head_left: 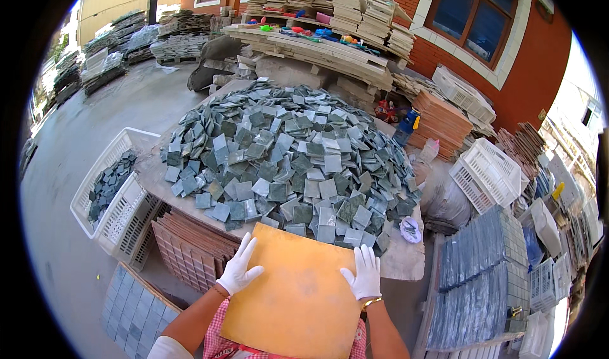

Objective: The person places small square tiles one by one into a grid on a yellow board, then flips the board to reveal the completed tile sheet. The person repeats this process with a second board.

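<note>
A square yellow-orange board [307, 289] tilts in front of me at the near edge of the table, its face towards me. My left hand [241, 270], in a white glove, grips the board's left edge, the thumb over its face and the fingers stretched along the side. At the opposite edge, my right hand [365, 275], also gloved in white, holds it the same way. Just beyond the board's top edge lies a big heap of grey-green square stone tiles [292, 156], some of them hidden behind the board. The undersides of both hands are out of sight.
White plastic crates [124, 222] with tiles stand at left, beside stacked brown panels [190, 248]. A tiled sheet [136, 308] lies lower left. Wrapped tile stacks [476, 283] sit at right. A blue bottle [406, 127] and a round white item [410, 230] edge the heap.
</note>
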Demonstrator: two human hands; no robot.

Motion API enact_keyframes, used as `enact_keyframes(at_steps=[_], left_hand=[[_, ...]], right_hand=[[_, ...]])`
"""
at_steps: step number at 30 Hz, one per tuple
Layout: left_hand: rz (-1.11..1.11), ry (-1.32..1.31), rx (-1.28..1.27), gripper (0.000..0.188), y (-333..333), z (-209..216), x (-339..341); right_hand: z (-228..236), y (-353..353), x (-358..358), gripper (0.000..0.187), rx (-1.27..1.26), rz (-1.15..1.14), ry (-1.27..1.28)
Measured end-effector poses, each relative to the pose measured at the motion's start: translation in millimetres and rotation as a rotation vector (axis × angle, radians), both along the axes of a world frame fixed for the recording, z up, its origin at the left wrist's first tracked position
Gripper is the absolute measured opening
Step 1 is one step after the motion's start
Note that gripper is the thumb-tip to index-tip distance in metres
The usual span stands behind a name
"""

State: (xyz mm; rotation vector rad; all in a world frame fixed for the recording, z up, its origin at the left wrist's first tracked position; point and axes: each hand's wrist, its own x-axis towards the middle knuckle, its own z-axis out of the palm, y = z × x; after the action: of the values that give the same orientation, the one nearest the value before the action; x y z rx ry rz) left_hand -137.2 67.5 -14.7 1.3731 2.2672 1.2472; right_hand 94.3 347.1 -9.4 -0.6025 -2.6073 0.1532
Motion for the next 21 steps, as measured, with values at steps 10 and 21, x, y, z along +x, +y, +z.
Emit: enact_keyframes(at_steps=[10,21], left_hand=[[0.015,-0.080,0.081,0.078,-21,-41,12],[-0.031,-0.240,0.129,0.079,-64,-35,39]], right_hand=[[-10,-5,6,0.054,-0.141,0.023,0.099],[-9,-37,34,0.075,-0.391,-0.050,0.208]])
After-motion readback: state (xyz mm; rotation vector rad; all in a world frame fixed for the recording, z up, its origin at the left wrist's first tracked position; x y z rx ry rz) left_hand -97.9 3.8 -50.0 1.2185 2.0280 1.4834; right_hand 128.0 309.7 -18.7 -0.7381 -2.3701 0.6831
